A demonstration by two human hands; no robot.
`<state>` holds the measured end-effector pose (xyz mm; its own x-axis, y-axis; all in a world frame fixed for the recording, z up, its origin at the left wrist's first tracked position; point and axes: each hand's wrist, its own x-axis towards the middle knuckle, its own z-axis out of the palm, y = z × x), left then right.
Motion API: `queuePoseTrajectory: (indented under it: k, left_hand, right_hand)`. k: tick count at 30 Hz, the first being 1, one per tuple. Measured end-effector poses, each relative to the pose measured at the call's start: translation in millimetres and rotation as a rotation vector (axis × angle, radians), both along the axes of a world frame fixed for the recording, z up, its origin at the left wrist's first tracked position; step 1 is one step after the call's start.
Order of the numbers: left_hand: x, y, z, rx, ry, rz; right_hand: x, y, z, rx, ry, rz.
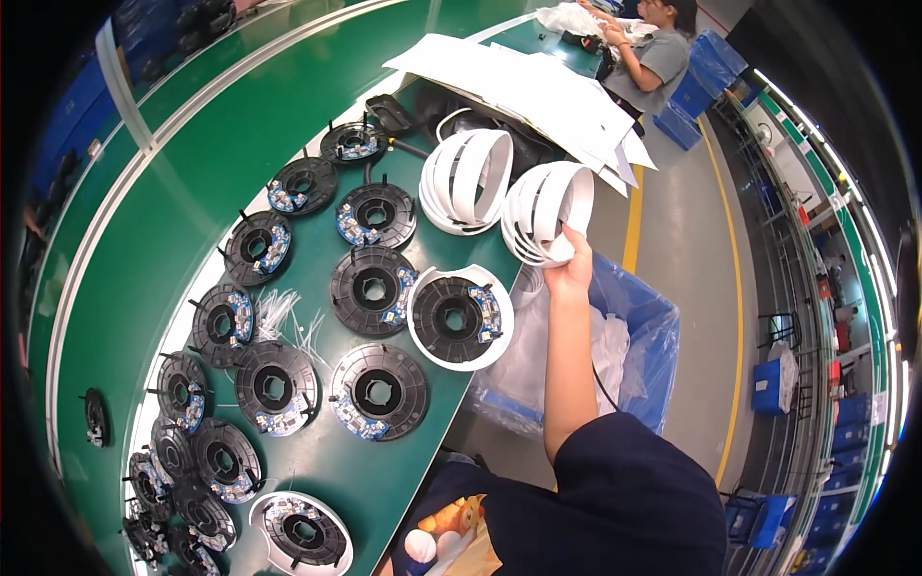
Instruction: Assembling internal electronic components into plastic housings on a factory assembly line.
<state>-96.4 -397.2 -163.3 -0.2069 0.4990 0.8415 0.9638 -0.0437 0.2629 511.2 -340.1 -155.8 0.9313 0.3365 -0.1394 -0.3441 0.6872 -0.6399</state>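
Observation:
My right hand (pixel 573 261), arm stretched out, closes on the near rim of a white plastic ring (pixel 523 213) in a nested stack; some fingers are hidden behind it. A second stack of white rings (pixel 451 187) stands just left of it. Nearer to me, a black round plastic base with a blue circuit board (pixel 455 319) sits inside a white ring housing (pixel 420 338). Another black base (pixel 379 392) lies beside it on the green table (pixel 384 490). At the lower left, one more black base (pixel 305 534) rests in a white housing. My left hand is out of view.
Several black bases (pixel 223 324) with circuit boards line the table's left side. White cable ties (pixel 279 312) lie among them. White sheets (pixel 523 91) cover black parts at the far end. A blue bin (pixel 653 312) with plastic lining stands right; a person (pixel 653 62) works beyond.

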Motion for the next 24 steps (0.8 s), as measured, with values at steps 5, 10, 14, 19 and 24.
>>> queuePoseTrajectory:
  k: [5,10,14,19,24]
  left_hand:
    - [0,0,0,-0.009,-0.018,0.017]
    - [4,0,-1,-0.011,-0.017,-0.002]
    - [5,-1,-3,-0.021,-0.009,0.000]
    - [10,2,5,-0.065,-0.076,0.060]
    - [-16,-2,60,-0.049,0.030,0.028]
  right_hand:
    - [-18,19,-2,-0.252,-0.233,-0.355]
    - [-29,42,-8,-0.400,-0.291,-0.203]
    - [-3,39,-28,-0.528,-0.353,-0.126]
    - [-32,33,-5,-0.801,-0.526,-0.237]
    - [-84,-14,62,-0.964,-1.348,-1.000]
